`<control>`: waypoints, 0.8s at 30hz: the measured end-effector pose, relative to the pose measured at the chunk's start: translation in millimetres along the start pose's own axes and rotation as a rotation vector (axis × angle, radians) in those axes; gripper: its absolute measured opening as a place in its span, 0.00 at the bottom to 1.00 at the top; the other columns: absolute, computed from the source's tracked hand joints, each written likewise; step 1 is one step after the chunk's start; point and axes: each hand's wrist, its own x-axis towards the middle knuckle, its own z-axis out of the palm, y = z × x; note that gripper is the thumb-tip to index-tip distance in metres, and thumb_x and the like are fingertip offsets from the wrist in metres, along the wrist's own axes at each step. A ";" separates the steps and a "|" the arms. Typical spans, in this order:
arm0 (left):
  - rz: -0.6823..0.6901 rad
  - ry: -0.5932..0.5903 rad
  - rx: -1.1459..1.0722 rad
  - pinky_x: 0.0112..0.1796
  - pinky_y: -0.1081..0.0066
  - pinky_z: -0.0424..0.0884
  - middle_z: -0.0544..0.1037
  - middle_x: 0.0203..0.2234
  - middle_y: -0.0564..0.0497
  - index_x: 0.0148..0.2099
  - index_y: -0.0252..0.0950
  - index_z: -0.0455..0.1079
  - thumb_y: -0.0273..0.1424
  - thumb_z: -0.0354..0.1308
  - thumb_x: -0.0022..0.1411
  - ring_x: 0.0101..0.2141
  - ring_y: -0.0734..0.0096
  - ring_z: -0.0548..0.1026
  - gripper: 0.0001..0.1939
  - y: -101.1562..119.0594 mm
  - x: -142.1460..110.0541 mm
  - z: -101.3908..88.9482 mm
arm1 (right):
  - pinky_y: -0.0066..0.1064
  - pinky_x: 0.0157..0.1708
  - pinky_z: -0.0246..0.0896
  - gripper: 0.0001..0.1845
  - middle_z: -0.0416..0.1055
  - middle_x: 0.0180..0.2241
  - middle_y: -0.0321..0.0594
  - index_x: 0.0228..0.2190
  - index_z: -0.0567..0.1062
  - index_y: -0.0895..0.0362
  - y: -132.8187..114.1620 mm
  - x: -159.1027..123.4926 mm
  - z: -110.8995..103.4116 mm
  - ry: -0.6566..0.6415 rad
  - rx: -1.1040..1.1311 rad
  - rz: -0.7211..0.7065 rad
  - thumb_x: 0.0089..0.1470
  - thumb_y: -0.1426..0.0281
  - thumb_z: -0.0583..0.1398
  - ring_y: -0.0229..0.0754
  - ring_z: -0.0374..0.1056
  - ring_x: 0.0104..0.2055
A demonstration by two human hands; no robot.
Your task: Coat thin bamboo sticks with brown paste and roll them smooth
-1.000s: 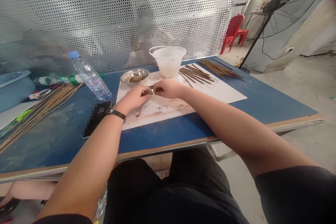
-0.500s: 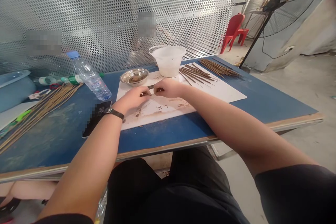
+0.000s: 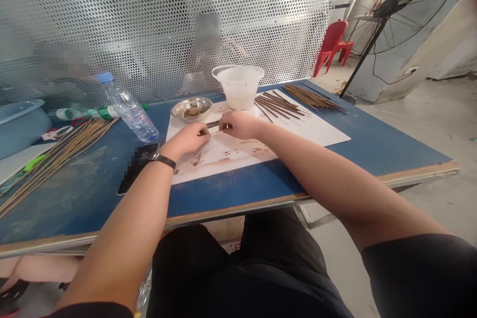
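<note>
Over the stained white board (image 3: 316, 133), my left hand (image 3: 192, 138) and my right hand (image 3: 240, 125) work a short distance apart, fingers pinched. A thin pale stick (image 3: 216, 132), which looks like the bare core of an incense stick, runs between the fingertips. Just behind it lies a dark brown strip (image 3: 213, 123), partly covered by my right hand. Brown powder and crumbs (image 3: 230, 152) are scattered in front of my hands. Beyond them stand a metal bowl (image 3: 191, 109) with brown matter in it and a translucent white bucket (image 3: 240, 88). Coated brown incense sticks (image 3: 279, 104) lie to the right.
More brown sticks (image 3: 313, 97) lie at the back right of the blue table (image 3: 395, 144). At left are a water bottle (image 3: 128, 112), a phone (image 3: 137, 166), long bare sticks (image 3: 59, 159) and a blue basin (image 3: 20, 124). A perforated metal panel (image 3: 156, 25) borders the back.
My hands have drawn slightly apart, so more of the thin stick and the dark strip behind it shows. Everything else stays in place.
</note>
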 end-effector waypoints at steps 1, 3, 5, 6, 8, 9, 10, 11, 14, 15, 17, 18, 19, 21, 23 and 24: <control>0.005 0.005 0.003 0.38 0.63 0.70 0.82 0.37 0.48 0.35 0.41 0.68 0.35 0.58 0.65 0.37 0.59 0.77 0.06 -0.3 0.0 0.1 | 0.34 0.41 0.65 0.12 0.82 0.41 0.49 0.39 0.84 0.62 -0.6 0.0 0.3 0.006 -0.003 -0.008 0.57 0.82 0.61 0.46 0.74 0.41; 0.015 0.012 0.004 0.38 0.62 0.70 0.82 0.36 0.48 0.34 0.41 0.68 0.35 0.58 0.64 0.36 0.58 0.77 0.06 -1.2 0.1 0.1 | 0.35 0.42 0.65 0.12 0.82 0.41 0.49 0.39 0.84 0.62 -1.1 0.1 0.8 0.014 0.000 -0.020 0.57 0.82 0.61 0.47 0.74 0.42; 0.020 0.013 0.003 0.38 0.61 0.70 0.82 0.36 0.48 0.34 0.41 0.68 0.36 0.58 0.64 0.36 0.57 0.77 0.06 -2.3 0.5 0.2 | 0.35 0.42 0.65 0.12 0.82 0.41 0.49 0.38 0.84 0.61 -0.2 0.9 1.8 0.017 0.011 -0.038 0.57 0.81 0.61 0.47 0.74 0.42; 0.019 0.011 0.002 0.38 0.61 0.70 0.82 0.36 0.47 0.34 0.41 0.69 0.36 0.58 0.63 0.36 0.57 0.77 0.06 -2.8 0.8 0.3 | 0.35 0.43 0.65 0.12 0.81 0.41 0.48 0.38 0.84 0.61 0.8 1.5 2.4 0.014 0.016 -0.047 0.57 0.81 0.61 0.47 0.74 0.42; 0.014 0.009 0.003 0.37 0.61 0.71 0.82 0.37 0.47 0.35 0.41 0.69 0.37 0.58 0.63 0.36 0.57 0.78 0.06 -3.8 1.5 0.6 | 0.36 0.43 0.65 0.12 0.81 0.40 0.48 0.37 0.84 0.60 3.4 2.9 3.5 0.005 0.016 -0.053 0.57 0.81 0.61 0.48 0.73 0.42; 0.014 0.009 0.004 0.37 0.61 0.71 0.83 0.37 0.47 0.35 0.41 0.69 0.37 0.58 0.63 0.37 0.56 0.78 0.06 -4.3 1.8 0.7 | 0.36 0.44 0.65 0.11 0.81 0.40 0.48 0.37 0.84 0.59 4.8 3.4 3.7 0.001 0.014 -0.050 0.57 0.80 0.61 0.48 0.73 0.42; 0.015 0.008 0.004 0.38 0.61 0.71 0.83 0.38 0.46 0.36 0.41 0.70 0.37 0.59 0.63 0.37 0.56 0.78 0.06 -4.7 2.1 0.8 | 0.36 0.44 0.65 0.11 0.82 0.40 0.48 0.37 0.84 0.59 6.0 3.7 3.4 -0.002 0.012 -0.044 0.57 0.80 0.61 0.48 0.73 0.43; 0.014 0.007 0.003 0.38 0.61 0.71 0.83 0.38 0.46 0.36 0.41 0.71 0.37 0.59 0.63 0.38 0.56 0.79 0.06 -5.2 2.3 0.8 | 0.36 0.44 0.65 0.11 0.82 0.41 0.48 0.38 0.84 0.59 7.1 3.7 2.6 -0.005 0.013 -0.033 0.58 0.79 0.62 0.48 0.74 0.43; 0.009 0.014 -0.003 0.41 0.60 0.72 0.83 0.40 0.45 0.40 0.40 0.73 0.37 0.61 0.63 0.40 0.55 0.79 0.07 -6.2 2.2 -0.3 | 0.35 0.43 0.66 0.14 0.82 0.43 0.47 0.43 0.84 0.59 9.9 1.4 -3.5 -0.057 0.021 0.030 0.57 0.79 0.62 0.46 0.74 0.42; 0.009 0.019 -0.013 0.42 0.60 0.73 0.83 0.42 0.44 0.42 0.40 0.73 0.38 0.62 0.62 0.41 0.54 0.79 0.08 -6.3 1.9 -1.1 | 0.35 0.42 0.66 0.16 0.82 0.43 0.47 0.45 0.84 0.59 11.2 0.2 -6.7 -0.094 0.030 0.060 0.57 0.80 0.63 0.46 0.75 0.42; 0.007 0.027 -0.044 0.43 0.59 0.74 0.82 0.45 0.43 0.47 0.39 0.73 0.39 0.64 0.60 0.44 0.53 0.80 0.14 -5.8 0.8 -3.1 | 0.34 0.42 0.68 0.18 0.82 0.45 0.47 0.47 0.84 0.58 15.1 -2.2 -13.5 -0.160 0.066 0.129 0.56 0.80 0.64 0.46 0.75 0.43; 0.002 0.027 -0.057 0.43 0.60 0.74 0.82 0.46 0.42 0.50 0.39 0.73 0.39 0.66 0.59 0.44 0.53 0.80 0.17 -5.1 0.1 -4.2 | 0.34 0.43 0.68 0.18 0.82 0.46 0.47 0.48 0.84 0.58 18.0 -3.3 -16.8 -0.181 0.100 0.165 0.56 0.80 0.65 0.47 0.76 0.44; -0.004 0.025 -0.066 0.42 0.60 0.74 0.82 0.46 0.42 0.52 0.39 0.72 0.38 0.66 0.59 0.44 0.54 0.80 0.20 -4.2 -0.6 -5.3 | 0.35 0.43 0.69 0.18 0.82 0.46 0.48 0.47 0.84 0.58 21.6 -4.3 -19.9 -0.195 0.147 0.206 0.56 0.80 0.65 0.47 0.76 0.44; -0.015 0.031 -0.058 0.42 0.60 0.75 0.82 0.44 0.43 0.53 0.38 0.72 0.35 0.66 0.58 0.42 0.55 0.80 0.20 -2.3 -1.7 -7.2 | 0.35 0.42 0.71 0.16 0.83 0.44 0.48 0.46 0.84 0.58 30.1 -6.1 -24.9 -0.213 0.262 0.304 0.57 0.80 0.64 0.47 0.77 0.42; -0.013 0.059 -0.038 0.43 0.60 0.75 0.83 0.42 0.43 0.50 0.37 0.74 0.32 0.66 0.58 0.41 0.56 0.80 0.17 -1.4 -1.9 -8.1 | 0.36 0.38 0.72 0.16 0.83 0.41 0.48 0.44 0.84 0.58 38.9 -8.1 -28.5 -0.233 0.352 0.388 0.57 0.81 0.64 0.46 0.78 0.40; -0.009 0.078 -0.030 0.44 0.59 0.75 0.83 0.41 0.44 0.48 0.37 0.75 0.32 0.65 0.58 0.40 0.56 0.79 0.14 -1.6 -1.6 -8.3 | 0.36 0.37 0.73 0.15 0.83 0.41 0.49 0.44 0.85 0.58 42.8 -9.3 -29.9 -0.239 0.369 0.410 0.57 0.81 0.64 0.46 0.78 0.38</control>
